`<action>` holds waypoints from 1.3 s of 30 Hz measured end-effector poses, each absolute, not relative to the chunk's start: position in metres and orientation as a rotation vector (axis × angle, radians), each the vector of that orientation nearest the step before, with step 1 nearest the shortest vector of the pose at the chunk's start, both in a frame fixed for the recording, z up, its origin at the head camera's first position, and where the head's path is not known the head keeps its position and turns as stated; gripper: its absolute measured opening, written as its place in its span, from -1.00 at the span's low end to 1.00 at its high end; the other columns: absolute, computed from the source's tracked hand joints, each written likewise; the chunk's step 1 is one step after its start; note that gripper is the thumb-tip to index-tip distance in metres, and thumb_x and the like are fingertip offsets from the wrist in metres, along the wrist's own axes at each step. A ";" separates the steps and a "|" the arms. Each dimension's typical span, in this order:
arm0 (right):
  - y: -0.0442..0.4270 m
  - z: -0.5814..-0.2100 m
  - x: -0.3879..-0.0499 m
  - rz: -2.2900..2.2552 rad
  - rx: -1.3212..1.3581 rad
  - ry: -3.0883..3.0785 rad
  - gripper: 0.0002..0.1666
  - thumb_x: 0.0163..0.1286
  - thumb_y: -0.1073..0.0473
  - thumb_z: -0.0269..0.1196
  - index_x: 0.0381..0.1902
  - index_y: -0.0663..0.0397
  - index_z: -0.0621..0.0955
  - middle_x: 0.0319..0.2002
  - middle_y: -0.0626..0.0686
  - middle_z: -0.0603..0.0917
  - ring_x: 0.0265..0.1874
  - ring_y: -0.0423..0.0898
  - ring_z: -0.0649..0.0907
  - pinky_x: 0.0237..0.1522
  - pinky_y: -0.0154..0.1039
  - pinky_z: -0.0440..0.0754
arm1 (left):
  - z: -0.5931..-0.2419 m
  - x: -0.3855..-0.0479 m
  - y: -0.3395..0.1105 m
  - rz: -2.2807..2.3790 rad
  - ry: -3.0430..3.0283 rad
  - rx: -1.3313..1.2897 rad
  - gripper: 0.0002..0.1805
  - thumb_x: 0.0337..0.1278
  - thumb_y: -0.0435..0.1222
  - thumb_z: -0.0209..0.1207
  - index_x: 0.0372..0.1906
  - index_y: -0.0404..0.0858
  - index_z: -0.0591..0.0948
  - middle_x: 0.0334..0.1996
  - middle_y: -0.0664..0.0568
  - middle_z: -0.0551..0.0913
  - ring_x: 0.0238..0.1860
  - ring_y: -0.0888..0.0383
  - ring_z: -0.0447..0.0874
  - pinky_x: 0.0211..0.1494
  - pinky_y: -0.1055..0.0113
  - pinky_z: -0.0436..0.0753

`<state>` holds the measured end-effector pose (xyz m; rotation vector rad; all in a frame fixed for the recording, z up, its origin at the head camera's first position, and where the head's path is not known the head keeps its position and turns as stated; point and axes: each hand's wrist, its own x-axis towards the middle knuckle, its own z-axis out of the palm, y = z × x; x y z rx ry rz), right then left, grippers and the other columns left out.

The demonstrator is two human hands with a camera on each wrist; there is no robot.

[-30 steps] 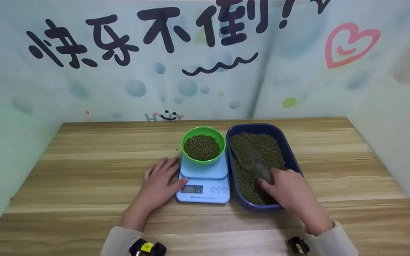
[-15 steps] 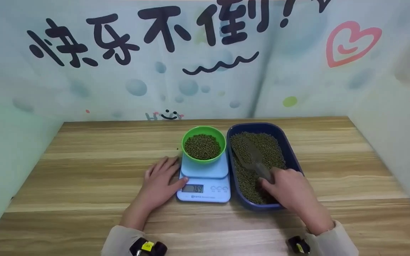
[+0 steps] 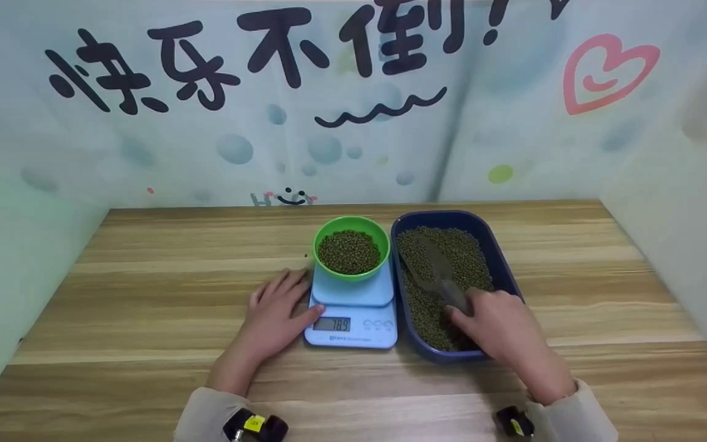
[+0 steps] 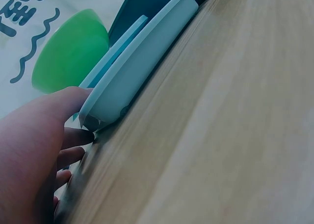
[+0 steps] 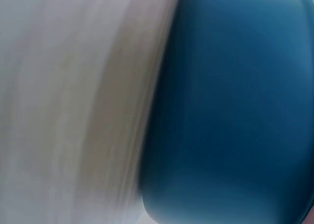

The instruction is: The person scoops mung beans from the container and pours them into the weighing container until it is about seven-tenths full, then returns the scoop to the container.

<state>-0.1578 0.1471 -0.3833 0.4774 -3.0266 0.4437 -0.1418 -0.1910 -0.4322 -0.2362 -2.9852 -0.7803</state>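
In the head view, your left hand (image 3: 275,316) lies loosely, thumb on the pale-blue flat scale (image 3: 353,293) under the round green bowl (image 3: 351,277) of brown grains (image 3: 350,252); your right hand (image 3: 502,325) grips the grey plastic scoop (image 3: 442,273) inside the dark-blue oblong tub (image 3: 504,267); in the left wrist view, this thumb touches the scale's edge; the right wrist view shows the tub's outer wall.

On the backdrop (image 3: 353,175), from 10 to 1 o'clock, large dark Chinese characters (image 3: 286,54) are reading 快乐不倒, with an exclamation mark (image 3: 498,13) running off the top edge; the left wrist view is repeating part of 倒 at 10 o'clock. A pink heart (image 3: 569,83) is smiling at 2 o'clock. Just off centre towards 9, a smiling face (image 3: 292,202) is adjoining faint letters (image 3: 260,199), the first resembling H. At 6 o'clock, the blue scale's (image 3: 353,298) display (image 3: 332,324) is showing the digits 789, any decimal point being indistinct; its small print and button symbols (image 3: 378,324) are proving illegible.
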 end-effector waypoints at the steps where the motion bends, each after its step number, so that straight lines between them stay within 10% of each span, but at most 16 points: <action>1: 0.147 -0.383 -0.158 0.446 0.473 -3.033 -0.60 0.18 -0.13 0.14 -0.68 -0.02 0.39 -0.76 -0.07 0.38 -0.77 -0.14 0.37 -0.73 -0.27 0.29 | -0.432 -0.142 -0.191 -0.776 -2.980 -0.240 -0.25 0.06 0.29 -0.17 0.30 -0.02 0.26 0.33 0.13 0.12 0.36 0.05 -0.14 0.25 0.01 -0.18; 39: 0.146 -0.384 -0.156 0.432 0.460 -3.071 -0.59 0.21 -0.17 0.12 -0.62 0.00 0.40 -0.72 -0.05 0.39 -0.75 -0.12 0.39 -0.73 -0.25 0.29 | -0.434 -0.143 -0.191 -0.760 -2.988 -0.256 -0.24 0.07 0.30 -0.20 0.31 -0.02 0.23 0.34 0.12 0.11 0.36 0.04 -0.15 0.24 -0.03 -0.16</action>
